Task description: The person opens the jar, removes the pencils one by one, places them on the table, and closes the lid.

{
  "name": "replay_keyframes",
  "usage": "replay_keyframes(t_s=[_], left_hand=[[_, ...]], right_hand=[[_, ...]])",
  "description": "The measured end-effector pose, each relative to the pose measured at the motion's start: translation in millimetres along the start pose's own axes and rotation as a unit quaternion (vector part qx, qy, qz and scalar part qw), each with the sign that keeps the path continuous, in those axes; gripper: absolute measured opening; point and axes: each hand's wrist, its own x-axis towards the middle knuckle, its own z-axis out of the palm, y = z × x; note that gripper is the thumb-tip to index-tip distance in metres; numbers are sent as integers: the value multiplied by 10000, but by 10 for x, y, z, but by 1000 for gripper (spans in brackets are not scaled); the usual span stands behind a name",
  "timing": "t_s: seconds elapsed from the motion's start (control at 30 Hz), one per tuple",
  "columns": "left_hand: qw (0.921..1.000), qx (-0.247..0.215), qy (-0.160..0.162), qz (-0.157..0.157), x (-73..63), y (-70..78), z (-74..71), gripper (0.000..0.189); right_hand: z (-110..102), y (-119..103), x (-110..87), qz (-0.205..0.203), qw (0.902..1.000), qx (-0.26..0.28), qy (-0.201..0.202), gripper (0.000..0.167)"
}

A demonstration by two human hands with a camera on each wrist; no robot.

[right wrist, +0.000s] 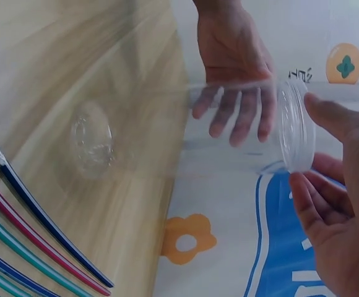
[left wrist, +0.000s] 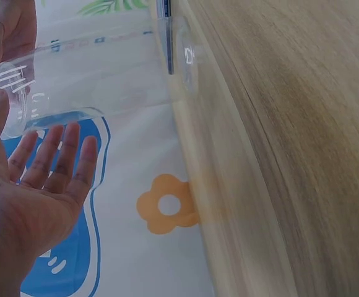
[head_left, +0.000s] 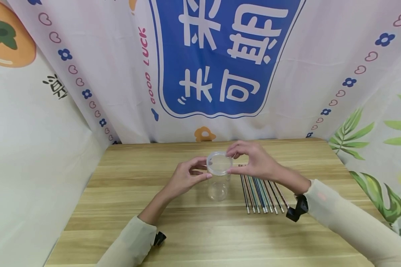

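Note:
A clear cylindrical jar point(head_left: 218, 191) stands upright on the wooden table, its clear round lid point(head_left: 219, 163) on top. My right hand point(head_left: 255, 160) grips the lid's edge, thumb on one side and fingertips on the other, as the right wrist view also shows at the ribbed lid point(right wrist: 299, 127). On the opposite side, my left hand point(head_left: 187, 175) is spread about the jar's upper part. In the left wrist view the left thumb touches near the rim, while the other fingers point(left wrist: 59, 167) extend loosely alongside the jar wall. Nothing shows inside the jar.
Several striped pencils point(head_left: 262, 194) lie side by side on the table point(head_left: 127, 207), just right of the jar, partly under the right forearm. Behind the table's far edge hangs a printed cloth point(head_left: 297, 92). Each wrist carries a small black camera point(head_left: 297, 208).

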Motion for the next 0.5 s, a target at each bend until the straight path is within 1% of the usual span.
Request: replay_keyframes(t_s=[0.1, 0.23, 0.4, 0.5], left_hand=[[10000, 25, 22, 6, 0, 1, 7, 48], [10000, 22, 41, 27, 1, -4, 16, 49], [10000, 30, 49, 0, -4, -6, 14, 49], [10000, 29, 30, -8, -2, 0, 10, 49]], right_hand=[[52, -29, -42, 56, 9996, -125, 251, 44], [108, -67, -74, 150, 9986, -211, 465, 43], [116, -114, -90, 345, 9982, -203, 444, 45], [74, -115, -88, 385, 9988, -159, 266, 55]])
